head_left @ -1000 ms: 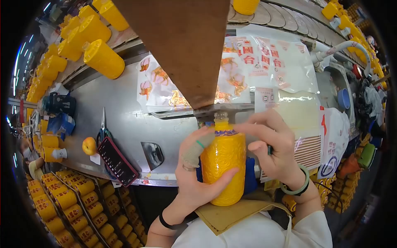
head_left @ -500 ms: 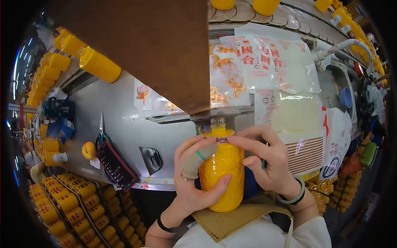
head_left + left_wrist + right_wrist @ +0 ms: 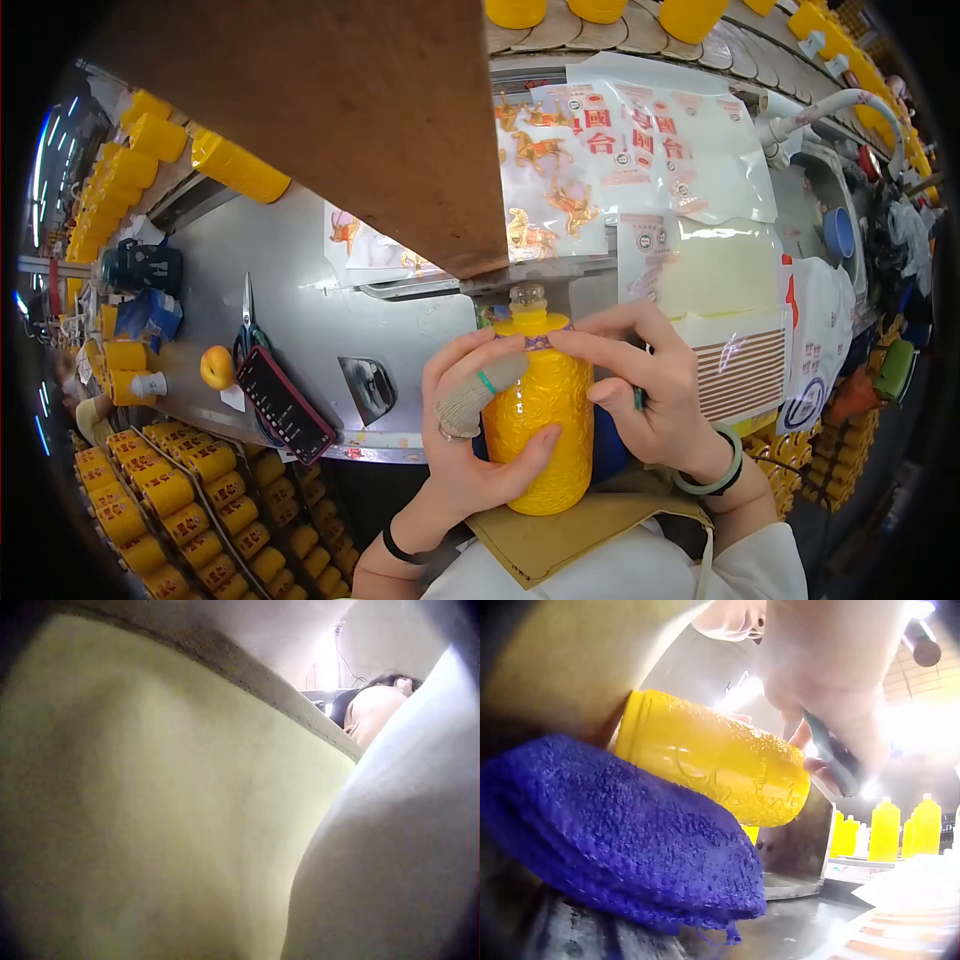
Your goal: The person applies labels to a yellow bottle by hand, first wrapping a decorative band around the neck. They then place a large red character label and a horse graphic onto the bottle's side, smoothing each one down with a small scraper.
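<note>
A yellow embossed bottle (image 3: 545, 440) with a clear glass top leans against the apron (image 3: 570, 530), its neck pointing away from the body. My left hand (image 3: 470, 470) grips it from the left, thumb along its front; a knitted cover sits on one finger. A purple patterned band (image 3: 537, 342) lies across the bottle's shoulder, with fingertips of both hands at it. My right hand (image 3: 662, 385) presses there with its index finger while its other fingers curl around a dark elongated tool (image 3: 832, 754). Apron and sleeve fill most of the left wrist view.
A folded blue cloth (image 3: 622, 832) lies under the bottle. To the left are scissors (image 3: 247, 300), a phone (image 3: 285, 405) and an apple (image 3: 216, 367). Sticker sheets (image 3: 690, 150) cover the right side. A brown panel (image 3: 350, 120) hangs across the top; yellow bottles line the conveyor.
The right hand's index finger has come in onto the band at the bottle's shoulder. The left hand keeps its grip. The head view has shifted slightly.
</note>
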A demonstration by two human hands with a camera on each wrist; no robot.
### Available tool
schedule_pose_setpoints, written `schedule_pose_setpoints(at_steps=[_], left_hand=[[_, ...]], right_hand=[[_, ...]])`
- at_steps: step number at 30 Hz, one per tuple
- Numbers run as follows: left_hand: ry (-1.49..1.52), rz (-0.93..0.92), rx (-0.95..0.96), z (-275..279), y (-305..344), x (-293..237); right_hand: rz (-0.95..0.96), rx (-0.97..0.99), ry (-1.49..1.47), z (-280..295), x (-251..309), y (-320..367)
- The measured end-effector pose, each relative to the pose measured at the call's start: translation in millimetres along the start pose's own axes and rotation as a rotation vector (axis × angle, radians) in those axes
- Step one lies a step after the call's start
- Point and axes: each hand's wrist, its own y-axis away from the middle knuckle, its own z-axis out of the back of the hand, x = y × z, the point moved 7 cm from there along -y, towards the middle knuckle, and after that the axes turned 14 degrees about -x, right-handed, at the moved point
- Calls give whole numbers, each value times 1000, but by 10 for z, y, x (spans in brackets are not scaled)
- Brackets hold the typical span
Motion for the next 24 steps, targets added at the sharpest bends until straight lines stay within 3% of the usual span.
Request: schedule_pose_setpoints(at_steps=[5,11,17,24], left_hand=[[-59,-74,67,-23,24,8],[75,27,-21,89,-19,130],[136,223,139,81,-145,351],[-75,174,415,-32,-350,170]], right_hand=[[8,-5,-3,-4,-5,2],[5,-9,-6,4,7,-7],[-1,-22,-22,6,4,9],[-115,-110,-64,201,-50,123]])
